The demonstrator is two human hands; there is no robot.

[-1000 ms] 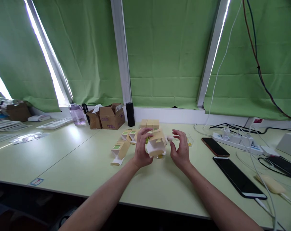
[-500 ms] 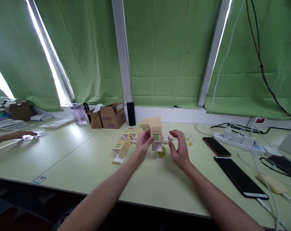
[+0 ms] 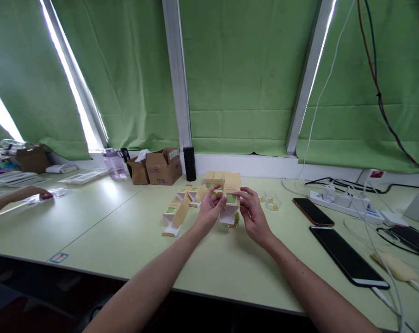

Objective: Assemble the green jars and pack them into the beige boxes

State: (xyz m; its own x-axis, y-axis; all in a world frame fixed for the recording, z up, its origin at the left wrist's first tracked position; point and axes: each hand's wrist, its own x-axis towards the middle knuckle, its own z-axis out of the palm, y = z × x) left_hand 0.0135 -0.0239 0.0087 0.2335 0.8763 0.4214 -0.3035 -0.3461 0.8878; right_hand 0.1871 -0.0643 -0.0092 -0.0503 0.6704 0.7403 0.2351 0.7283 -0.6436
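Note:
A small tan carton [image 3: 232, 181] with a green label stands upright between my hands, a white flap hanging from its lower end. My left hand [image 3: 209, 209] grips its left side. On the right side, the fingers of my right hand [image 3: 254, 215] press against the same carton. Partly hidden behind the flap, a small jar with a green lid [image 3: 236, 219] rests on the table. To the left lie more tan cartons, the nearest carton [image 3: 176, 213] with its flap out. Further cartons [image 3: 213, 177] stand behind my hands.
Clear little containers with yellow bits [image 3: 273, 203] sit right of my hands. Phones [image 3: 348, 256], cables and a power strip [image 3: 344, 206] occupy the right side. Cardboard boxes [image 3: 163, 169] and a black cylinder [image 3: 189, 164] stand at the back. At left, another person's hand [image 3: 39, 192] touches clear plastic.
My right hand has moved left and closed on the carton, which has shifted slightly right in my left hand. At left, the other person's hand has moved a little.

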